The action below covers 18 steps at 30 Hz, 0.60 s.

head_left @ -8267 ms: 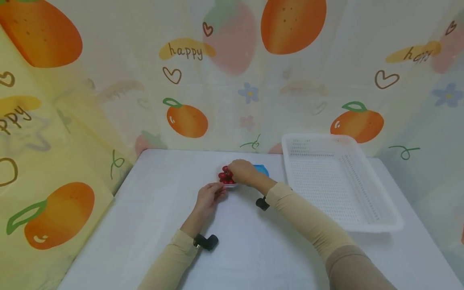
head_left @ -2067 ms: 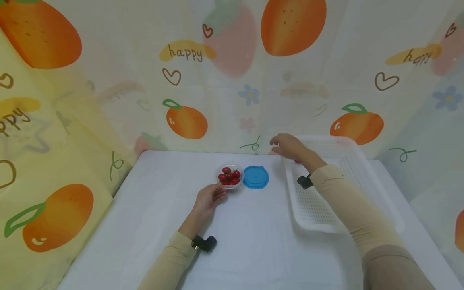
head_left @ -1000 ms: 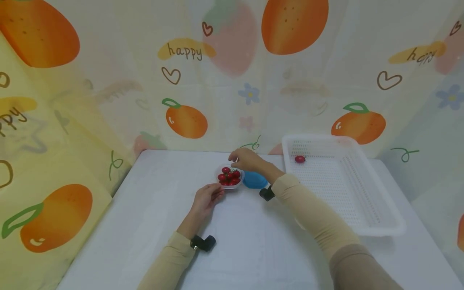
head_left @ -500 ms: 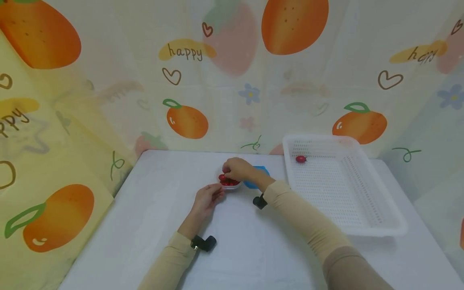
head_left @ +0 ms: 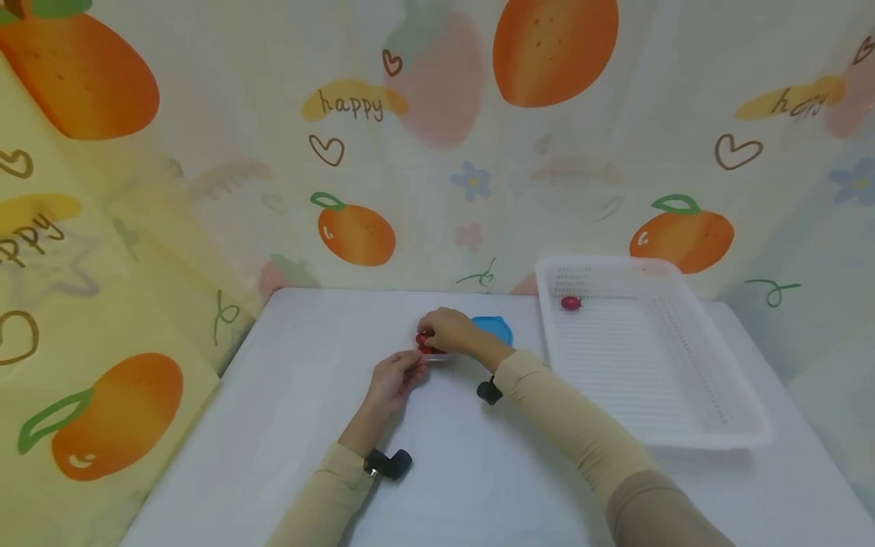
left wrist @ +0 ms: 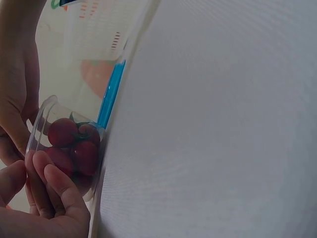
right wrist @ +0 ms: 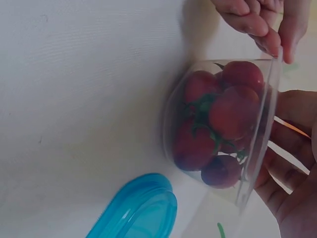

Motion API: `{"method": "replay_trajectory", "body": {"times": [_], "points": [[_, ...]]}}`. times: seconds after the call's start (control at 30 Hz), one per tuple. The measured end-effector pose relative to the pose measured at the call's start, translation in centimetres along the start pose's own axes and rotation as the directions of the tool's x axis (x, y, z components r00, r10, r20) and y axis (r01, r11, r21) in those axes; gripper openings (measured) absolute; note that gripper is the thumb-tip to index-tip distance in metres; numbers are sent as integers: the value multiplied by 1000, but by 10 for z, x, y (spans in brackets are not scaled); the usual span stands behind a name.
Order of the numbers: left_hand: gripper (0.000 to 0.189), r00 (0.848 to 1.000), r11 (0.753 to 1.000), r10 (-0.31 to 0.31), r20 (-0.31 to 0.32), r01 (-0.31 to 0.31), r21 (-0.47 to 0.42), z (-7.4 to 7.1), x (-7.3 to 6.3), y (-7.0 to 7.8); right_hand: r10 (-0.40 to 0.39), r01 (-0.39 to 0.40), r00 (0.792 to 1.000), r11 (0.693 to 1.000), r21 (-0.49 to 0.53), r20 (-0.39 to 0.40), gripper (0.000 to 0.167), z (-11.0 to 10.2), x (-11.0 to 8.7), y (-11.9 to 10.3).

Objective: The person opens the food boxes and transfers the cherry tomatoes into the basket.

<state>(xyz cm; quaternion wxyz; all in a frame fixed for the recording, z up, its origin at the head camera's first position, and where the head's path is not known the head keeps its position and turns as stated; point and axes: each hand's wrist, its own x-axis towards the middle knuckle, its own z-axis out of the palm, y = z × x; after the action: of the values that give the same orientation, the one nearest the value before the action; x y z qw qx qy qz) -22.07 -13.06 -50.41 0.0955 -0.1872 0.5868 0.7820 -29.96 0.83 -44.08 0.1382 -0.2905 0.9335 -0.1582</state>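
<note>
In the head view my left hand [head_left: 395,380] is at the near left corner of a small clear plastic container [head_left: 437,357], pinching its rim between thumb and fingers. Inside are several red cherry tomatoes [right wrist: 234,113] with green stems, seen through the wall in the right wrist view. My right hand [head_left: 453,330] reaches over the container from the right, fingers bent down past the rim among the tomatoes. Its fingertips are hidden, so I cannot tell whether they grip a tomato. One cherry tomato [head_left: 571,303] lies in the white basket [head_left: 622,365].
A blue lid [head_left: 495,329] lies on the table just right of the container, partly behind my right hand. The large perforated basket fills the table's right side. Behind stands a fruit-printed curtain [head_left: 424,175]; a white cloth [head_left: 301,425] covers the table.
Since about two seconds ago my right hand has moved left from above the basket to the container and lowered into it. One tomato now shows in the basket. My left hand stays at the rim.
</note>
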Motion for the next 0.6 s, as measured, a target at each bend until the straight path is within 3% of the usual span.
{"method": "replay_trajectory", "body": {"times": [0.43,0.6], "points": [[25,1000,1000,-4,-12,4,-4,4,-2,1,12,-13,999,1000,-17,-38,26,6,0,-2],[26,1000,1000,5,-16,-5,-7,4,-1,1,-20,20,999,1000,-16,-39,26,4,2,1]]}}
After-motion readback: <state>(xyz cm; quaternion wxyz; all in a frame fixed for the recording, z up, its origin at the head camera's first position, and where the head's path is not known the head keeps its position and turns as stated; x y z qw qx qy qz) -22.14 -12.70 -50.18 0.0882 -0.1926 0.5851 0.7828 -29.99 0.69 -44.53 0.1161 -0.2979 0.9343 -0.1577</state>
